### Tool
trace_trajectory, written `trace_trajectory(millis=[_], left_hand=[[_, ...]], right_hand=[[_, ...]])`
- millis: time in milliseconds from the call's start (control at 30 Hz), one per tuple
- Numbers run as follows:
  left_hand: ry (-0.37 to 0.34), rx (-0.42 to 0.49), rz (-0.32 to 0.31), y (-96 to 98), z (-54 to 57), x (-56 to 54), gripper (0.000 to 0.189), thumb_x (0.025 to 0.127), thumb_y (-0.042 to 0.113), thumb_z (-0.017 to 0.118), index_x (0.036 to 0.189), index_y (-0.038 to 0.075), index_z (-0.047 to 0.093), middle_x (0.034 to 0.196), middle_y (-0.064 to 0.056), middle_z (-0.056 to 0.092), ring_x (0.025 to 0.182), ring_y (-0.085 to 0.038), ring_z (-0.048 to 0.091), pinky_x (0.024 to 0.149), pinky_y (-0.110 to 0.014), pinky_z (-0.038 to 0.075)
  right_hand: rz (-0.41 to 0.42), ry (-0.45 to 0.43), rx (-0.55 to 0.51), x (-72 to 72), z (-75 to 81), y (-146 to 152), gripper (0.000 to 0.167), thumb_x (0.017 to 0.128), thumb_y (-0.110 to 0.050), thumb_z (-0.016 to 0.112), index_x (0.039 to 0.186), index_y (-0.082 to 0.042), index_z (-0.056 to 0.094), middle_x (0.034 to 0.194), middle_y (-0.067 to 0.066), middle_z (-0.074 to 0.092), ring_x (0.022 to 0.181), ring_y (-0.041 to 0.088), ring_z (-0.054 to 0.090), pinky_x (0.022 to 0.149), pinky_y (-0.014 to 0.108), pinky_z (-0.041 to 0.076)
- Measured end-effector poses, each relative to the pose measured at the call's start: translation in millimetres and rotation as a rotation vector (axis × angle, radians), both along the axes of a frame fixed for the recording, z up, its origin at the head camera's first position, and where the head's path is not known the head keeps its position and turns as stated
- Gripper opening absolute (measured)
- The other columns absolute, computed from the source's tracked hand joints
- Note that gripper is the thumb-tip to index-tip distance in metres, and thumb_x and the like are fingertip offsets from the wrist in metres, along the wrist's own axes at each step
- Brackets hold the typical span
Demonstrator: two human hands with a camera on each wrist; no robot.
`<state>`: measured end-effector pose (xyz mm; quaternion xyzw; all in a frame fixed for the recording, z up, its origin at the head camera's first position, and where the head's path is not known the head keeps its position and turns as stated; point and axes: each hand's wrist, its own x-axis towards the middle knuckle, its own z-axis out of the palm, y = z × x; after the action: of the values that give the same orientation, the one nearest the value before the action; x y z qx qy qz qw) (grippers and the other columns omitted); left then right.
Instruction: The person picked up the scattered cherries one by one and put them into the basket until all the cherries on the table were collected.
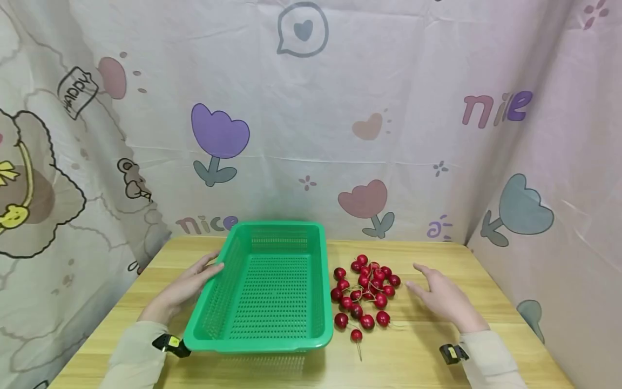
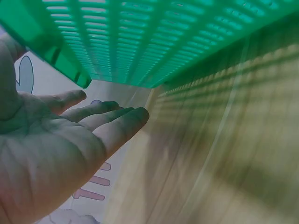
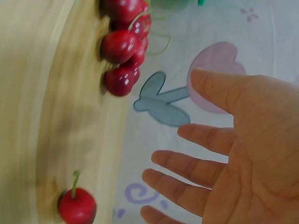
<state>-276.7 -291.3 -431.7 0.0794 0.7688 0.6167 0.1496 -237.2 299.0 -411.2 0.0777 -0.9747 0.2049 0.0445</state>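
Observation:
A green plastic basket (image 1: 272,297) with slotted walls and floor is on the wooden table, its inside bare. At its left side is my left hand (image 1: 187,283), thumb at the rim. The left wrist view shows this hand's fingers (image 2: 121,130) stretched out below the rim, apart from the slotted wall. Red cherries (image 1: 363,281) with thin green stems lie in a loose cluster right of the basket. My right hand (image 1: 444,297) hovers beyond the cluster's right side, fingers spread and nothing held. A single cherry (image 3: 77,205) appears low in the right wrist view.
The wooden tabletop (image 1: 389,362) runs back to a printed cloth backdrop (image 1: 291,135), with cloth along both sides too. One cherry (image 1: 356,335) lies nearest the front, its stem pointing forward, close to the basket's right front corner.

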Motion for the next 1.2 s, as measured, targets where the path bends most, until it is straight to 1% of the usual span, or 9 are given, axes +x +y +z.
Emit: trace_trajectory(millis=[100,167,267,500,700,800,900,1100,1200], left_hand=[[-0.019,0.042,-0.006,1.9,-2.9,-2.1,0.082,0.114,0.039,0.049,0.175,0.017,-0.002,0.166,-0.031,0.029,0.124,-0.033,0.067,0.096,-0.049,0.061],[-0.035,0.054,0.0,2.7,-4.8,-3.5,0.081,0.113,0.039,0.05,0.175,0.019,0.001,0.164,-0.03,0.033,0.116,-0.027,0.07,0.093,-0.048,0.062],[-0.056,0.054,0.005,4.0,-6.8,-4.6,0.08,0.113,0.04,0.05,0.175,0.022,0.001,0.158,-0.029,0.04,0.112,-0.027,0.071,0.091,-0.049,0.063],[-0.091,0.045,-0.049,5.3,-9.4,-5.5,0.076,0.114,0.04,0.041,0.175,0.025,-0.002,0.152,-0.033,0.043,0.113,-0.03,0.069,0.092,-0.05,0.062],[-0.113,0.02,-0.061,4.7,-9.9,-7.4,0.08,0.113,0.042,0.04,0.174,0.025,-0.009,0.153,-0.034,0.042,0.11,-0.028,0.068,0.091,-0.048,0.062],[-0.118,0.009,-0.055,3.0,-8.1,-6.7,0.081,0.113,0.042,0.039,0.174,0.023,-0.011,0.153,-0.035,0.042,0.109,-0.027,0.069,0.091,-0.047,0.062],[-0.119,0.011,-0.061,2.6,-7.1,-6.6,0.08,0.113,0.042,0.039,0.174,0.024,-0.011,0.153,-0.034,0.042,0.109,-0.027,0.069,0.091,-0.047,0.062],[-0.123,0.04,-0.089,4.6,-7.1,-4.8,0.08,0.114,0.043,0.039,0.174,0.025,-0.01,0.154,-0.034,0.043,0.114,-0.029,0.068,0.094,-0.048,0.061],[-0.123,0.048,-0.077,5.2,-6.6,-3.6,0.08,0.113,0.043,0.041,0.174,0.027,-0.01,0.155,-0.033,0.043,0.115,-0.029,0.068,0.094,-0.047,0.061]], right_hand=[[-0.009,-0.006,-0.019,-2.7,-3.0,11.0,0.068,0.109,-0.041,0.059,0.154,0.008,0.05,0.153,0.036,0.054,0.138,0.059,0.053,0.111,0.073,0.044],[-0.025,-0.023,-0.034,-4.2,-3.7,19.0,0.064,0.109,-0.04,0.058,0.152,0.007,0.053,0.144,0.035,0.062,0.131,0.057,0.059,0.11,0.072,0.045],[-0.052,-0.035,-0.052,-5.5,-3.2,31.9,0.06,0.11,-0.038,0.057,0.149,0.007,0.057,0.14,0.035,0.064,0.126,0.057,0.062,0.106,0.071,0.048],[-0.106,-0.033,-0.057,-1.5,2.4,57.3,0.055,0.11,-0.033,0.058,0.144,0.01,0.06,0.143,0.038,0.061,0.128,0.06,0.059,0.103,0.07,0.05],[-0.102,-0.04,-0.034,8.2,3.8,67.3,0.047,0.104,-0.027,0.069,0.134,0.009,0.067,0.127,0.037,0.069,0.109,0.052,0.07,0.095,0.063,0.056],[-0.068,-0.055,-0.025,10.8,6.5,63.8,0.037,0.096,-0.022,0.077,0.122,0.003,0.073,0.105,0.022,0.075,0.089,0.033,0.07,0.08,0.049,0.057],[-0.025,-0.067,-0.018,11.8,7.6,57.9,0.027,0.088,-0.016,0.084,0.11,-0.002,0.076,0.086,0.005,0.068,0.076,0.018,0.059,0.069,0.035,0.047],[-0.011,-0.148,-0.014,8.3,2.1,47.6,0.027,0.08,-0.002,0.085,0.106,-0.003,0.076,0.078,0.001,0.059,0.073,0.018,0.051,0.069,0.033,0.042],[-0.016,-0.143,0.02,7.0,-5.8,45.7,0.025,0.078,0.001,0.085,0.1,-0.007,0.077,0.075,0.0,0.057,0.073,0.017,0.05,0.069,0.034,0.042]])
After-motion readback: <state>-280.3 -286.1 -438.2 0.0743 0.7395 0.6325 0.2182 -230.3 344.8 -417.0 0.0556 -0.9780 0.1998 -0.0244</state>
